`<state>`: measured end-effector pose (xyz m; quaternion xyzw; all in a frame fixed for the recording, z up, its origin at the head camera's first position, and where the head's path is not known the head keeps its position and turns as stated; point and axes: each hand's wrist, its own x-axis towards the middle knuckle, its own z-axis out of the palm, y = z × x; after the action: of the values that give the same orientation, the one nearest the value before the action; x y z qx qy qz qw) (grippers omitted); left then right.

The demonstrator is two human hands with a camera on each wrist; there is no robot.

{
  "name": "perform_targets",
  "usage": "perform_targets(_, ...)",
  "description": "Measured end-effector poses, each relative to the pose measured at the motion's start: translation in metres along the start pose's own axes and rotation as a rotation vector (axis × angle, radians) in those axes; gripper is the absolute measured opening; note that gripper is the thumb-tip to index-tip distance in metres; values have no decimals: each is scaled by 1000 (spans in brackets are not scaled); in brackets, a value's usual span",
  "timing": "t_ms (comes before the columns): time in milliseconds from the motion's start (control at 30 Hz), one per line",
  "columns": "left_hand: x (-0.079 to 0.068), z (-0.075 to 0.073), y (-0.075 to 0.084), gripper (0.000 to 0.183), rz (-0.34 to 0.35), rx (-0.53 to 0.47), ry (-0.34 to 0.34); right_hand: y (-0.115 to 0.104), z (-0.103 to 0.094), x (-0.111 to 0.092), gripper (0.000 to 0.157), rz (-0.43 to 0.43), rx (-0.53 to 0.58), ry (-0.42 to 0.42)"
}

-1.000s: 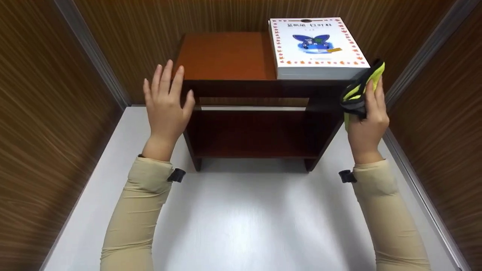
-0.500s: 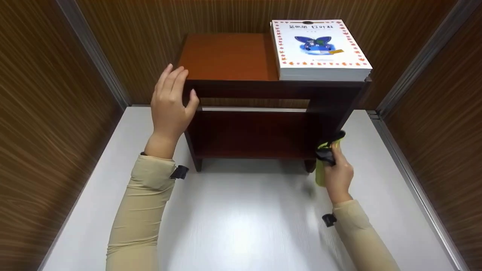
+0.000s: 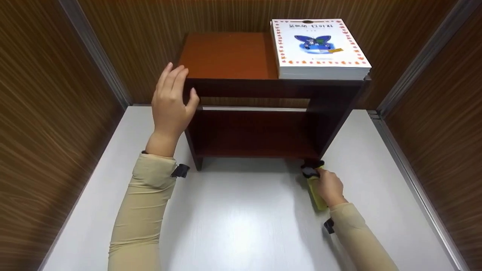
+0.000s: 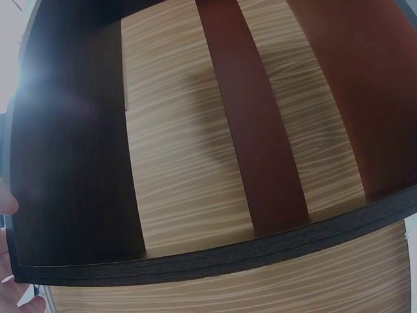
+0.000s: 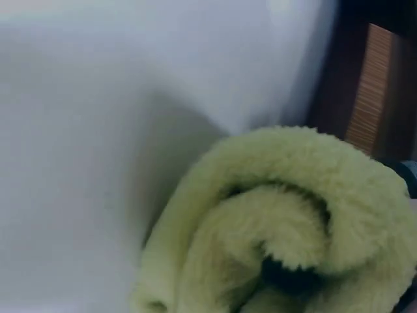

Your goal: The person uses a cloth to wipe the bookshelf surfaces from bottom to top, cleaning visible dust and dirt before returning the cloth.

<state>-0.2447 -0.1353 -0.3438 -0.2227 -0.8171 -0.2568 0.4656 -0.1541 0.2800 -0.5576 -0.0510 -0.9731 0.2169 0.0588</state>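
A dark red-brown wooden shelf (image 3: 226, 56) stands upright on the white surface. My left hand (image 3: 169, 107) holds its upper left corner, fingertips over the top edge and thumb at the front. In the left wrist view, some fingers (image 4: 8, 201) show at the frame's left edge beside the shelf's dark panel (image 4: 71, 163). My right hand (image 3: 331, 187) grips a folded yellow-green cloth with black edging (image 3: 317, 194) by the shelf's lower right foot. The right wrist view shows the cloth's fluffy rolled folds (image 5: 293, 153) close over the white surface; the right fingers are mostly hidden there.
Books with a butterfly on the top cover (image 3: 320, 43) are stacked on the shelf's right half. A lower board (image 3: 256, 133) spans between the side panels. Wood-grain walls (image 3: 49, 113) enclose the white surface (image 3: 241, 226) at the back and both sides.
My right hand has carried the cloth from the shelf's upper right corner down to its lower right foot. My left hand has shifted slightly right and its fingers have drawn together at the corner.
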Motion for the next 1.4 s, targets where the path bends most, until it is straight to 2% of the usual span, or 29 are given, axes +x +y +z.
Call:
perform_targets(133,0,2,0,37,10,17,-16,2,7,4,19,-31,-108,-167)
perform_targets(200,0,3,0,37,16,24,-27,2,8,6,18,-48,-160,-214)
perform_targets(300,0,4,1,38,13,33,-45,4,7,7,14,-67,-202,-225)
perform_targets(400,-1,3,3,38,7,44,-57,8,1,5,12,-75,-196,-183)
perform_targets(567,-2,1,3,38,0,55,-72,6,-18,0,23,-86,-122,-46)
perform_targets(867,-1,-2,2,38,-11,59,-65,-20,-66,0,36,-139,-23,250)
perform_targets(1167,0,-4,1,38,-9,66,-64,-52,-129,11,40,-189,-24,474)
perform_targets(1300,0,-5,0,38,-6,71,-61,-70,-161,20,41,-260,15,654)
perform_targets(1400,0,-5,0,38,-1,69,-56,-83,-181,28,35,-303,98,813)
